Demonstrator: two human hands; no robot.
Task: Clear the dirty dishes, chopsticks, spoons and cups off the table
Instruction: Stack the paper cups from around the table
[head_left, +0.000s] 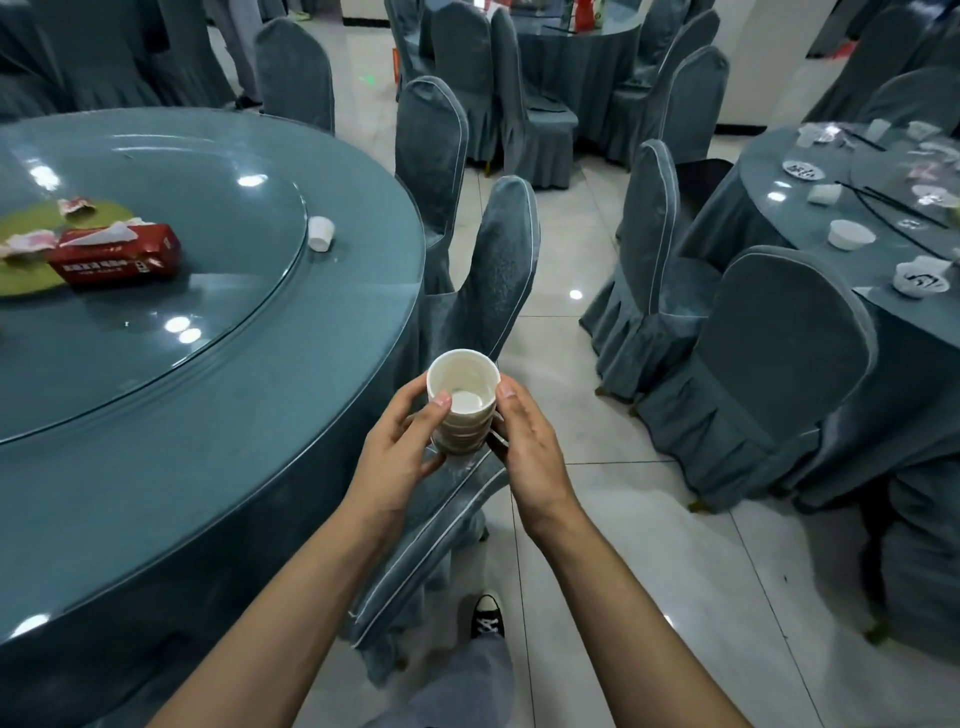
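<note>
Stacked cups (464, 402) gripped between left hand (400, 457); right hand (530, 447).

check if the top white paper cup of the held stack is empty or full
Empty: the top white paper cup shows its bare white bottom inside.

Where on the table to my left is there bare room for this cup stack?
Bare: the outer ring between the turntable's rim and the table edge nearest you; also the turntable's near half, this side of the red tissue box and white cup. Crowded: the right table, with bowls and chopsticks.
</note>
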